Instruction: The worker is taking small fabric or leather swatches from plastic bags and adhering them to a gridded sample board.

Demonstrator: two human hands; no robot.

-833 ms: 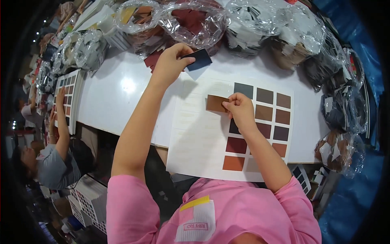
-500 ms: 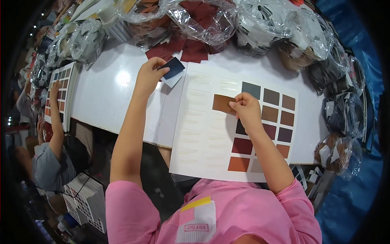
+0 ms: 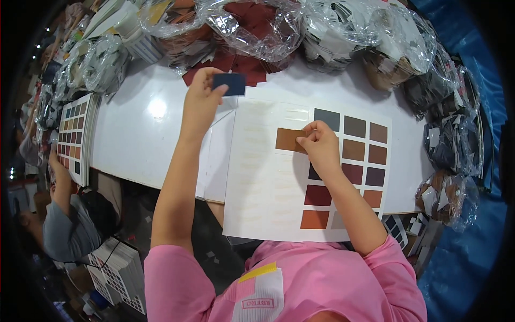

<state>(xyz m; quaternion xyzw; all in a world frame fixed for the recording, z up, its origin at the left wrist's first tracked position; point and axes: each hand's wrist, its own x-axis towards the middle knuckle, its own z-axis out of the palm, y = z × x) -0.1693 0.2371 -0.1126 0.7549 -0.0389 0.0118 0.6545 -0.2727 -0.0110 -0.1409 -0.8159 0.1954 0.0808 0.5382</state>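
Observation:
My left hand (image 3: 203, 104) is raised over the table, its thumb and fingers pinching a small dark navy swatch (image 3: 234, 83). In my right hand (image 3: 323, 147) is a brown swatch (image 3: 287, 139), pinched by its right end above a large white sample card (image 3: 252, 217). Rows of coloured rectangles fill the card's right part, among them a grey one (image 3: 327, 119), a dark red one (image 3: 317, 195) and an orange one (image 3: 314, 219). Down its left part run pale, glossy strips that look like glue. My right hand and forearm hide some of the rectangles.
Plastic bags of swatches (image 3: 335, 40) line the white table's (image 3: 129, 131) far edge, with loose dark red swatches (image 3: 252, 67) before them. At left a co-worker's hand (image 3: 60, 172) is by another sample card (image 3: 72, 129). A stack of cards (image 3: 115, 268) stands below.
The navy swatch in my left hand has turned level and flat toward view. My right hand has shifted slightly left with the brown swatch. The co-worker's hand has dropped lower.

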